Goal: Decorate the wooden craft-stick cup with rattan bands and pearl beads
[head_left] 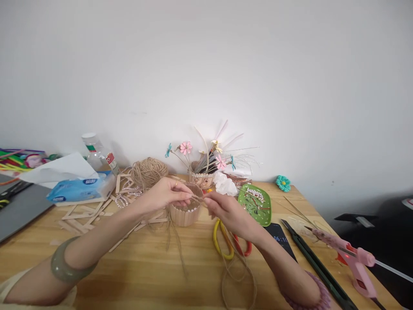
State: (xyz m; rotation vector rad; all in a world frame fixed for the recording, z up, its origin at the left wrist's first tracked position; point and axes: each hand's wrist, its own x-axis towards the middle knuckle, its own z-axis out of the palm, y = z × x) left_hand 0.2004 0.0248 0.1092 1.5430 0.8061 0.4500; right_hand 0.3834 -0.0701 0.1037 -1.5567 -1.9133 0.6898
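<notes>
My left hand (167, 194) and my right hand (226, 211) meet above a small round pot of wooden sticks (185, 214) on the wooden table (145, 275). Both pinch a strand of jute twine (197, 199) between thumb and fingers, just over the pot's rim. Loose twine hangs down from the pot and curls into loops (238, 275) near the table's front edge. A twine ball (149, 171) lies behind my left hand. Scissors with yellow and red handles (230, 245) rest under my right wrist.
A tissue pack (80, 188), plastic bottle (97, 155), loose wooden sticks (87, 213) and bead strings lie left. A paper-flower pot (203, 172) stands behind, a green tray (256, 204), phone (280, 237), utility knife (316, 265) and pink glue gun (351, 260) right. A laptop (19, 206) sits far left.
</notes>
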